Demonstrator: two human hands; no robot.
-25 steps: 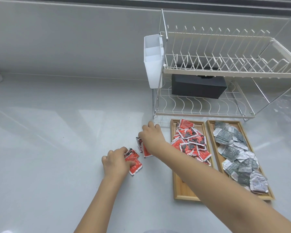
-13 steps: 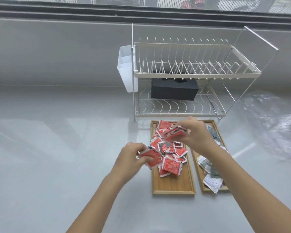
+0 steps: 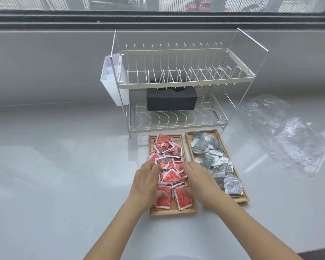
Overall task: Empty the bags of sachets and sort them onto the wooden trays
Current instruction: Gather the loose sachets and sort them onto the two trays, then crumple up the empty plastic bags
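Both hands lie on the red sachets in the left tray, the left hand and right hand flat with fingers spread, gripping nothing, so this looks like the final tidying of the red pile; the grey sachets fill the right tray. Next, I judge, comes nudging in sachets overhanging the tray's left edge, with the rack close behind the trays and the empty bags at the counter's right edge out of the way.

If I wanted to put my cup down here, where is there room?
The counter left of the red-sachet tray is bare. The grey-sachet tray is heaped, and the crumpled plastic bag fills the right.
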